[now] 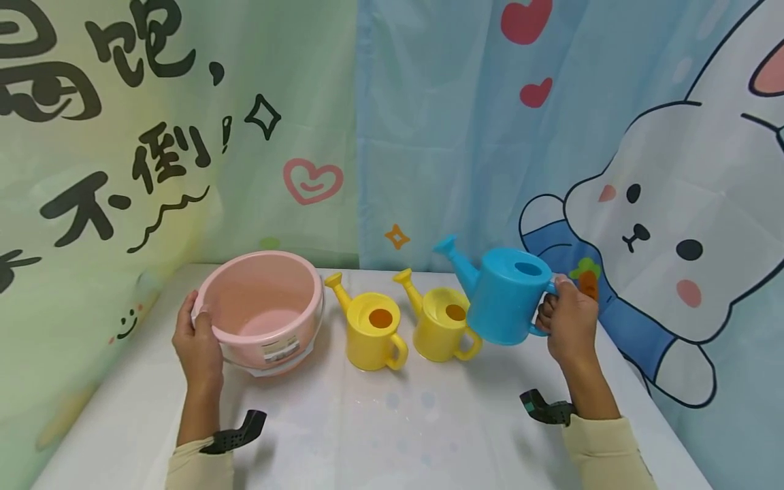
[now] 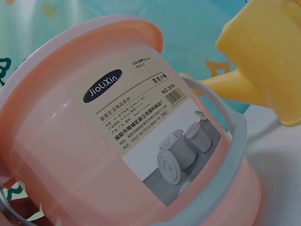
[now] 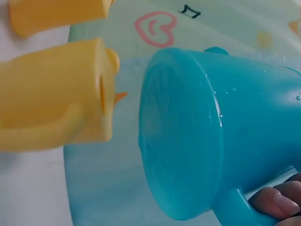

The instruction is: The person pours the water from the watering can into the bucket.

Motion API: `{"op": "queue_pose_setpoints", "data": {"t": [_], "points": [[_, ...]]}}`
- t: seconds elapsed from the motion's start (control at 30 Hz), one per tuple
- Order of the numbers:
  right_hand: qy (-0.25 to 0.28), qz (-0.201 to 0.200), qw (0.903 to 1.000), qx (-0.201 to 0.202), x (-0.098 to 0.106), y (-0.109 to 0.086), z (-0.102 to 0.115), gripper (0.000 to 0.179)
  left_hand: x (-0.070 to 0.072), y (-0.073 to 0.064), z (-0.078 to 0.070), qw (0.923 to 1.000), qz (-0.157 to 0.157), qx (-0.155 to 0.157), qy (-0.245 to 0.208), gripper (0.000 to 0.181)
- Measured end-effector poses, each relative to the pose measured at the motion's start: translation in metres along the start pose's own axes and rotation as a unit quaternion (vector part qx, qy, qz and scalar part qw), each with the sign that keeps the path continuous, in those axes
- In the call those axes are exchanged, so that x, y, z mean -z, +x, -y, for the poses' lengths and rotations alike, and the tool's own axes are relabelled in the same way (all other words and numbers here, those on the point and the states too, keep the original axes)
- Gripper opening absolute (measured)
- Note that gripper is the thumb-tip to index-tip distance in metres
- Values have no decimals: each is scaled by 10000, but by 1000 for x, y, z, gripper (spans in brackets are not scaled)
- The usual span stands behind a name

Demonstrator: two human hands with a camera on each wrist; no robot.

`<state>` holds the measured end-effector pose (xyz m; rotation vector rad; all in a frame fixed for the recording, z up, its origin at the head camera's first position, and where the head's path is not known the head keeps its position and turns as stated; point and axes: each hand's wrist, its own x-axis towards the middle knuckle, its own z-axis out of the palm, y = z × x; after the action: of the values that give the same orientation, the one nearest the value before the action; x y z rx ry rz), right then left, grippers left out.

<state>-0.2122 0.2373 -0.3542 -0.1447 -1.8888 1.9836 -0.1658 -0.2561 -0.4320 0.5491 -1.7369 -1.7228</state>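
Observation:
My left hand (image 1: pixel 201 350) grips the pink bucket (image 1: pixel 260 289) at its left side, thumb over the rim. The bucket's pale handle (image 2: pixel 221 174) hangs down along the outside, and a printed label (image 2: pixel 150 127) shows on its wall. With my right hand (image 1: pixel 572 320) I hold a blue watering can (image 1: pixel 508 299) by its handle, fingers curled round it. Raised off the table, this can shows its underside and some water drops in the right wrist view, and its spout points left. Two yellow watering cans, one left (image 1: pixel 371 340) and one right (image 1: pixel 437 330), stand between my hands.
A white-covered table (image 1: pixel 380 442) carries everything, with a few wet spots near the middle. Behind it hangs a printed curtain (image 1: pixel 422 136) with hearts, lettering and a cartoon rabbit. The raised blue can overlaps the right yellow can in the head view.

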Motion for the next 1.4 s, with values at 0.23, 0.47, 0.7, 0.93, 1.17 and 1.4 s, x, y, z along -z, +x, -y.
{"op": "queue_pose_setpoints", "data": {"t": [0.23,0.47,0.7,0.93,1.17,1.4], "points": [[-227,448,9987,-68,-12,-7,12,50,-1,0,0,10000,-10,18,-40,47],[-449,1005,9939,16,-27,-5,21,50,0,0,-1,10000,-43,18,45,47],[-605,1380,9886,-10,-47,-6,24,52,0,2,1,10000,7,-11,-13,48],[-801,1731,9816,-138,-65,-8,28,53,-1,0,1,10000,4,25,11,48],[-858,2120,9734,-150,-86,-13,26,53,0,-1,0,10000,45,25,83,48],[-843,2288,9697,-137,-104,-19,25,53,0,-1,-1,10000,31,-13,-30,48]]}}
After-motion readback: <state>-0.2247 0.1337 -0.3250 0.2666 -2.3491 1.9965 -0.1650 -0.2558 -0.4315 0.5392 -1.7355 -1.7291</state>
